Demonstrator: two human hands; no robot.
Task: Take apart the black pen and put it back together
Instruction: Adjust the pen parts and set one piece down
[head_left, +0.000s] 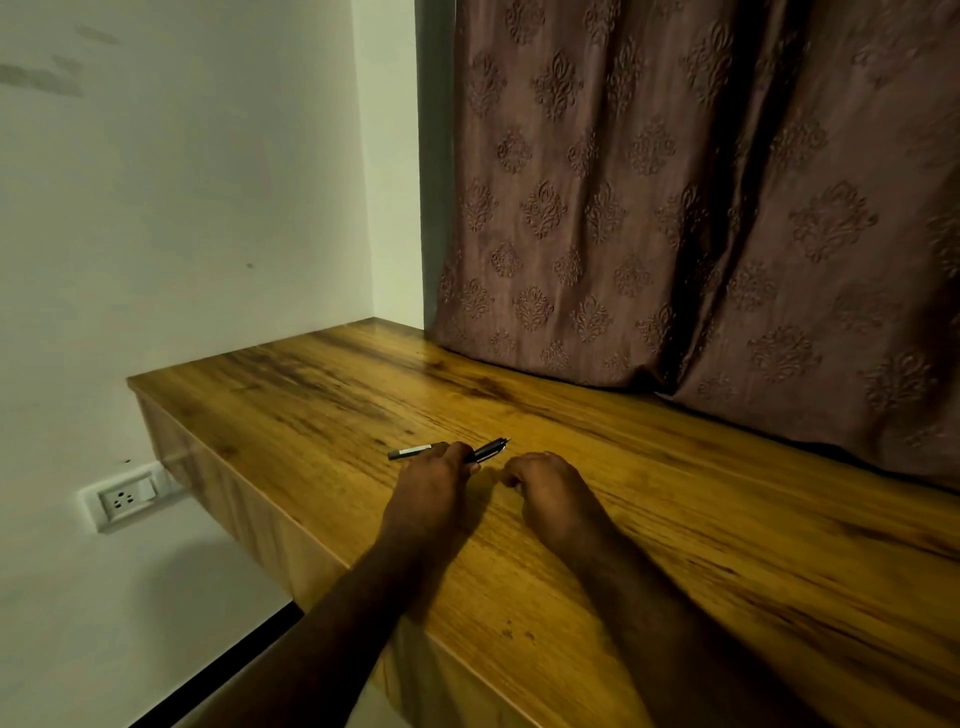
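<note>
The black pen (451, 450) lies low on the wooden desk (675, 519), its middle hidden under the fingers of the left hand (428, 486). Only its two ends show: a greyish end poking out to the left of the knuckles, and a dark, pointed tip to the right, angled slightly up and away. Whether the pen rests on the wood or is lifted just off it cannot be told, since the fingers cover the contact. The left hand is curled over the barrel, fingertips closing on it from above. The right hand (545, 486) sits just beside the pen's tip, apart from it, loosely curled with fingers tucked under; it seems to hold nothing, though its palm is out of sight. Both forearms run off the lower edge. Behind the pen, a brown patterned curtain (701, 208) hangs onto the desk. Left of the pen, below desk level, is a white wall socket (127, 499).
</note>
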